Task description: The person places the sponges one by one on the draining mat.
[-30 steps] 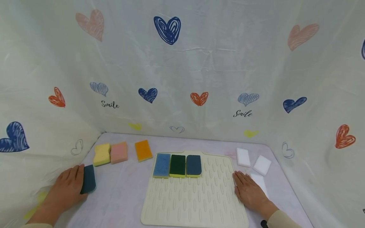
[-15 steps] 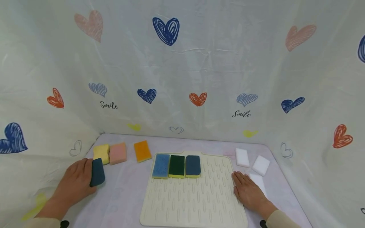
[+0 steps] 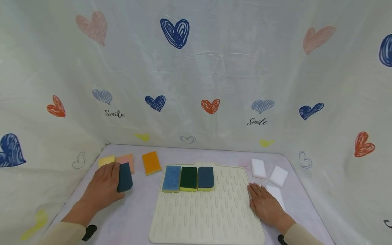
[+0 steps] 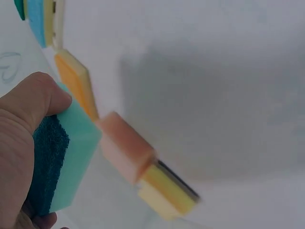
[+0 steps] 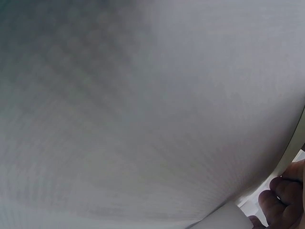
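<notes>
In the head view my left hand [image 3: 102,187] grips a sponge [image 3: 125,177] at the table's left side, its dark blue-green scouring face showing. The left wrist view shows the thumb pressed on that sponge's light teal foam [image 4: 78,157]. Behind the hand, partly covered, lie a yellow sponge [image 3: 106,160] and a pink sponge [image 3: 128,161]. My right hand [image 3: 266,204] rests with extended fingers along the right edge of a cream ridged mat [image 3: 232,214]. A blue sponge [image 3: 172,178], a green-topped sponge [image 3: 188,178] and a slate-blue sponge [image 3: 206,177] stand side by side on the mat.
An orange sponge [image 3: 151,163] lies left of the mat's far corner. White blocks, one upright-looking block [image 3: 258,168], one slanted block [image 3: 278,176] and one partly hidden block [image 3: 275,194], lie right of the mat. A heart-printed curtain [image 3: 183,75] surrounds the table.
My left hand has carried the teal sponge rightward and away from me, from the table's left edge to in front of the pink sponge. The right hand has stayed by the mat.
</notes>
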`<state>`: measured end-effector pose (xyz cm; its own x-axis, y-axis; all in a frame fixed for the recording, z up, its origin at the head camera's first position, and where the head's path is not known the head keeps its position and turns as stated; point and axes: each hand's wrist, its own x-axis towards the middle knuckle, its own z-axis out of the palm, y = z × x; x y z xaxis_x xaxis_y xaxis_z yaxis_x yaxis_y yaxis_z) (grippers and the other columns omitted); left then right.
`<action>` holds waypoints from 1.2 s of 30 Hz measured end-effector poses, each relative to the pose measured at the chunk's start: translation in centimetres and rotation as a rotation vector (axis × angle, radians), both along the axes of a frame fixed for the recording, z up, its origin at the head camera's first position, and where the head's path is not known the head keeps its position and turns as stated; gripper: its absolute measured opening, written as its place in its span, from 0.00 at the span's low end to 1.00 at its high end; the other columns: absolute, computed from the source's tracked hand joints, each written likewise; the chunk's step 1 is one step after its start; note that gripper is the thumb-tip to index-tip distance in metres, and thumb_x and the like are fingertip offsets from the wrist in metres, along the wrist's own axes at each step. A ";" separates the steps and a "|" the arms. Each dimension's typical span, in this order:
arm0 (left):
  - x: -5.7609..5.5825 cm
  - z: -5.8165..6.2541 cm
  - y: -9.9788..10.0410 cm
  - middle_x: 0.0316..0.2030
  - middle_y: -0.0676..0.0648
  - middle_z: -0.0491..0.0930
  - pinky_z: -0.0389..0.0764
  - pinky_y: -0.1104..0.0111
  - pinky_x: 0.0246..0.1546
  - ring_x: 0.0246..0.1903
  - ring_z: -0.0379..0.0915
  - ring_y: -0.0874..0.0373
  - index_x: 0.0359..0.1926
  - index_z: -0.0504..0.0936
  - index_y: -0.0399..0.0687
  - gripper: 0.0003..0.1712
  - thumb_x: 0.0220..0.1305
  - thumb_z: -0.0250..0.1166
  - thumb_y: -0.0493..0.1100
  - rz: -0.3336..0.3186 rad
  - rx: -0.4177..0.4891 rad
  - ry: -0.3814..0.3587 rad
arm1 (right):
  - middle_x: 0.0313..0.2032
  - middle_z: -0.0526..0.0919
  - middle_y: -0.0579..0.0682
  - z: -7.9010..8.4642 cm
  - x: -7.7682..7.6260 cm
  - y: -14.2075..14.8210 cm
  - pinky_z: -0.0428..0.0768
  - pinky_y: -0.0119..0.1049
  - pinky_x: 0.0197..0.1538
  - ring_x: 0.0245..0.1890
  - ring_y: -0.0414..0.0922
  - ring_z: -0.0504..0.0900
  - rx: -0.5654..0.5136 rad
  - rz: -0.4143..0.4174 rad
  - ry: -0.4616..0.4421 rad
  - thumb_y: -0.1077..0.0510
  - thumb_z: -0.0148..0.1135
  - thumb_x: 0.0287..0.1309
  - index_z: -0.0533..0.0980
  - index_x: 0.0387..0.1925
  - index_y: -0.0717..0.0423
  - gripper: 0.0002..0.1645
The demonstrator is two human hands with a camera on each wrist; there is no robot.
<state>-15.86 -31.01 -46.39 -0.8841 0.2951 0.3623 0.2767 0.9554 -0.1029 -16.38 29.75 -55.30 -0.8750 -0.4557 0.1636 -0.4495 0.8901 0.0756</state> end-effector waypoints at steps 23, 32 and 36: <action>-4.2 2.9 11.1 0.67 0.27 0.69 0.71 0.44 0.71 0.68 0.66 0.33 0.74 0.61 0.26 0.67 0.46 0.86 0.59 -0.118 -0.013 -0.072 | 0.72 0.73 0.65 -0.1 -0.3 0.3 0.69 0.58 0.76 0.74 0.61 0.71 0.071 -0.009 -0.047 0.52 0.57 0.75 0.71 0.71 0.70 0.33; -5.8 3.3 17.2 0.72 0.29 0.66 0.69 0.47 0.75 0.71 0.64 0.35 0.77 0.59 0.28 0.67 0.50 0.84 0.61 -0.185 0.034 -0.133 | 0.73 0.72 0.65 0.0 -0.3 0.3 0.68 0.57 0.77 0.75 0.61 0.70 0.076 -0.026 -0.073 0.52 0.55 0.76 0.70 0.72 0.70 0.33; -6.4 3.4 19.5 0.74 0.30 0.64 0.67 0.47 0.76 0.72 0.62 0.35 0.78 0.58 0.29 0.65 0.54 0.82 0.61 -0.199 0.038 -0.180 | 0.73 0.72 0.65 0.1 -0.3 0.2 0.68 0.58 0.77 0.75 0.61 0.70 0.074 -0.022 -0.075 0.52 0.55 0.77 0.69 0.72 0.70 0.33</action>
<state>-22.30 -11.55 -42.94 -0.8613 0.4585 0.2191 0.4699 0.8827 -0.0004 -16.70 29.91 -55.20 -0.8933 -0.4448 0.0642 -0.4369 0.8930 0.1081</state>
